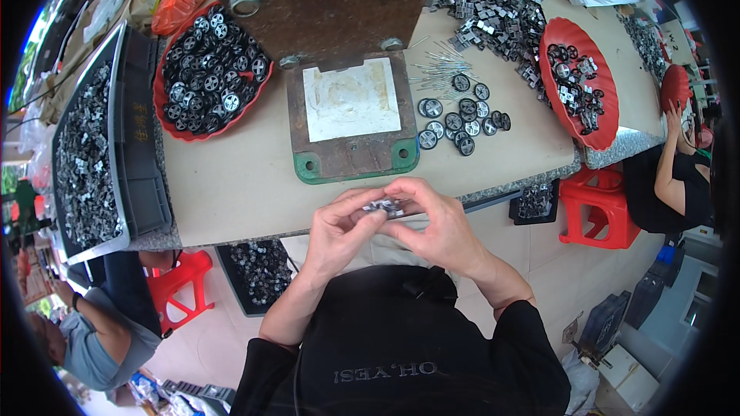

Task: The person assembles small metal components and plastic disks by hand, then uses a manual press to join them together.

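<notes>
Right now both hands, the left and the right, work close together at the near edge of the table, fingers narrowed around a small grey metal part held between them. Thumbs and fingertips hide much of it.

Bare tabletop stretches to the left of the hands, up to the grey bin at that end, and another open strip runs on the right, below the loose wheels. Straight ahead, the press base, green along its near side and topped with a white sheet, blocks the middle; just behind it a brown metal plate fills the centre. To its right lie thin pins, with a metal heap behind them. A red bowl of wheels bounds the far left, a second red bowl the right side.

Under the table, a black tray sits near the left forearm. Red stools stand on either side, each beside another person.
</notes>
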{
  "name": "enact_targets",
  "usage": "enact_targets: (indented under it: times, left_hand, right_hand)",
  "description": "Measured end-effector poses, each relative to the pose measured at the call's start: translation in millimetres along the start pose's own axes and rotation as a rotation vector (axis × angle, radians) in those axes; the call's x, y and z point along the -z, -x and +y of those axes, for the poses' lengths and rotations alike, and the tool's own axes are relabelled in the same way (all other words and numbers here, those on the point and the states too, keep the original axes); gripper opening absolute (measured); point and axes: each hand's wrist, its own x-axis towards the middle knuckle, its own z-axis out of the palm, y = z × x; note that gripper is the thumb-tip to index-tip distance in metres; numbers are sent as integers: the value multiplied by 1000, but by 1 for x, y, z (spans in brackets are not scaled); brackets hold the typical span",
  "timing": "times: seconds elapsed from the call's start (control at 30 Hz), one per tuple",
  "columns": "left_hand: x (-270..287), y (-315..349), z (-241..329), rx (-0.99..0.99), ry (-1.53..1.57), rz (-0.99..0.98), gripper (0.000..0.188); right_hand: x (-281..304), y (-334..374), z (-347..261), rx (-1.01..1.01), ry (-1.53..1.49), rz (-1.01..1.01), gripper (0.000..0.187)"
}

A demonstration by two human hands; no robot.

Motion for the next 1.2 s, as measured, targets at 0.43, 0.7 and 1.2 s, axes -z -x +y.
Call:
enact_targets:
  times: [0.43, 0.7, 1.2]
  left_hand:
    - [3, 0, 2, 248, 437, 16, 23]
    - [-1, 1, -3, 200, 303, 54, 26]
    - [-3, 1, 9, 177, 178, 51, 25]
  right_hand:
    - [39, -42, 49, 186, 663, 245, 26]
    - [28, -16, 13, 222, 414, 226, 20]
    - [32, -8, 21, -39, -387, -277, 39]
